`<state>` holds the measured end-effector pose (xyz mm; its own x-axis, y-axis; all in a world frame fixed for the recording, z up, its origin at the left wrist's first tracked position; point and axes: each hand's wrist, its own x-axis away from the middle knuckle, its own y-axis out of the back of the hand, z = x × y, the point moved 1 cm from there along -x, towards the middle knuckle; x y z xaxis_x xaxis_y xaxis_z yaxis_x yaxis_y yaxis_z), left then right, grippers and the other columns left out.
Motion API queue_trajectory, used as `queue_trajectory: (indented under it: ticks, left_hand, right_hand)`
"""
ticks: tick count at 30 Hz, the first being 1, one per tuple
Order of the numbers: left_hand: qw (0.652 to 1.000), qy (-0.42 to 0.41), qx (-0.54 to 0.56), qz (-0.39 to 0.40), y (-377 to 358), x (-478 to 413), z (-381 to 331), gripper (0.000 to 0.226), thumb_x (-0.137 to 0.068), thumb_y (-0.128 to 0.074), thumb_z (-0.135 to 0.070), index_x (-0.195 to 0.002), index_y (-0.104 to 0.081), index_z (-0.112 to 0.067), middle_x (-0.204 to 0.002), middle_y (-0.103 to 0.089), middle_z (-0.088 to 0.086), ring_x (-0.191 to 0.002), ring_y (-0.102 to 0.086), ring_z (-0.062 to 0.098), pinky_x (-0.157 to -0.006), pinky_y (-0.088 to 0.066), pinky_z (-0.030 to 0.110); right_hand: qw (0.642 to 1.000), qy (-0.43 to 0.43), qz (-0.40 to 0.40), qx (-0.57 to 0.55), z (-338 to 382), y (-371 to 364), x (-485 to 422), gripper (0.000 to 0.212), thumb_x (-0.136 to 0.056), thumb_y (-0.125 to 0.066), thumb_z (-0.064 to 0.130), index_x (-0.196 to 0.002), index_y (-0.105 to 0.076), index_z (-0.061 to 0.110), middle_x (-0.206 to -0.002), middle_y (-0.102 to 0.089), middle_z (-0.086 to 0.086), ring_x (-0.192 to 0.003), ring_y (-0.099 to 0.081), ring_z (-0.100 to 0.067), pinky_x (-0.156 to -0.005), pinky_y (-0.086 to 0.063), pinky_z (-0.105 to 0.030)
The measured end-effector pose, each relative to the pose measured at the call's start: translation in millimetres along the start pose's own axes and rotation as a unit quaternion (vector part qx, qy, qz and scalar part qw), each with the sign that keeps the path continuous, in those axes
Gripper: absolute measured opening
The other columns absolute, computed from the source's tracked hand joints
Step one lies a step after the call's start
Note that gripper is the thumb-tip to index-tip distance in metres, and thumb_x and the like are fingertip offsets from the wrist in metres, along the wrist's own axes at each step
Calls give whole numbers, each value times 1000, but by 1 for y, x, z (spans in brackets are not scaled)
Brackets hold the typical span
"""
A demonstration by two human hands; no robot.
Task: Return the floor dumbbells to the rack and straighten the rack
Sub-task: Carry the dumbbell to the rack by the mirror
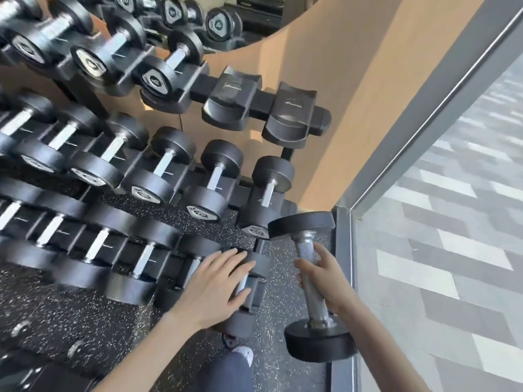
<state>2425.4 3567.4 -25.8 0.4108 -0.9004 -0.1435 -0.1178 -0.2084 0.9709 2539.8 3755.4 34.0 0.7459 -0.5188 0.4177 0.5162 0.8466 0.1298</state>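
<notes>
A three-tier black dumbbell rack [268,100] fills the left and middle of the head view. My right hand [322,274] is shut on the steel handle of a black dumbbell [314,284], held above the floor at the rack's right end, near the glass. My left hand [210,287] rests flat, fingers spread, on the small dumbbell [256,265] at the right end of the bottom tier. Two saddles at the right end of the top tier, one [232,94] and the other [291,108], hold nothing.
A glass wall with a grey frame [351,250] stands close on the right. An orange wall [325,52] with a mirror rises behind the rack. The floor is speckled black rubber [70,312]. My knee and shoe [235,360] show at the bottom.
</notes>
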Motion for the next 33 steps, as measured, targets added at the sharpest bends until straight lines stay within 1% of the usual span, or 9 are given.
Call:
queue_trajectory:
  ticks: [4, 8, 10, 13, 18, 22, 27, 30, 33]
  left_hand:
    - [1000, 5, -7, 3, 5, -44, 13, 50, -89, -41, -45, -128, -58, -19, -132, -57, 1, -124, -50, 20, -106, -25, 34]
    - [1000, 17, -14, -1, 8, -84, 20, 51, -90, -40, -46, -130, -56, -19, -133, -56, 1, -125, -49, 20, -106, -25, 35]
    - [999, 34, -9, -8, 7, -103, 20, 51, -90, -40, -45, -131, -55, -20, -134, -56, 1, -126, -48, 20, -106, -26, 36]
    - [998, 54, -15, -24, 2, -134, 17, 50, -90, -41, -45, -131, -55, -19, -134, -55, 2, -126, -47, 20, -108, -26, 36]
    - [993, 104, -29, -39, -10, -199, -3, 50, -89, -40, -44, -126, -60, -17, -129, -59, 4, -122, -52, 22, -106, -27, 36]
    - [988, 146, -39, -41, -20, -261, -28, 51, -90, -38, -45, -125, -61, -16, -129, -60, 5, -121, -54, 23, -103, -30, 37]
    - [977, 204, -49, -39, -25, -329, -51, 51, -91, -37, -47, -131, -55, -20, -134, -55, 4, -126, -48, 21, -107, -28, 38]
    - [970, 231, -60, -45, -24, -359, -52, 52, -91, -37, -47, -130, -56, -19, -134, -55, 4, -126, -48, 20, -109, -22, 35]
    - [963, 257, -60, -60, -21, -382, -46, 52, -94, -32, -47, -129, -57, -18, -134, -55, 4, -125, -49, 21, -106, -28, 39]
  right_hand:
    - [998, 41, 12, 38, 35, 18, -37, 31, -88, -61, 11, -102, -48, 35, -69, -60, 1, -56, -51, -16, -50, -45, -26]
    - [994, 79, 29, 72, 58, 36, -78, 33, -87, -62, 11, -116, -51, 23, -73, -61, 7, -56, -56, -6, -58, -46, -25]
    - [994, 77, 42, 63, 67, 45, -99, 28, -88, -61, 10, -105, -52, 30, -71, -60, 4, -56, -54, -11, -53, -46, -22]
    - [993, 72, 76, 48, 78, 64, -136, 25, -89, -59, 7, -111, -53, 17, -58, -56, 3, -50, -48, -18, -45, -43, -26]
    - [982, 84, 148, 84, 99, 112, -201, 21, -90, -57, 7, -104, -50, 21, -50, -60, 11, -44, -51, -9, -43, -44, -21]
    - [971, 99, 186, 117, 125, 158, -261, 23, -89, -58, 8, -96, -49, 28, -59, -64, 10, -47, -53, -5, -48, -45, -19]
    - [955, 132, 221, 149, 167, 198, -315, 26, -89, -57, 3, -98, -48, 26, -63, -54, 2, -36, -46, 0, -38, -35, -10]
    - [944, 148, 249, 155, 185, 210, -348, 22, -89, -58, 4, -106, -51, 16, -64, -53, 2, -44, -50, -2, -44, -42, -16]
    - [930, 146, 289, 176, 202, 215, -377, 22, -88, -59, 7, -106, -51, 18, -63, -54, 4, -49, -52, -7, -51, -47, -23]
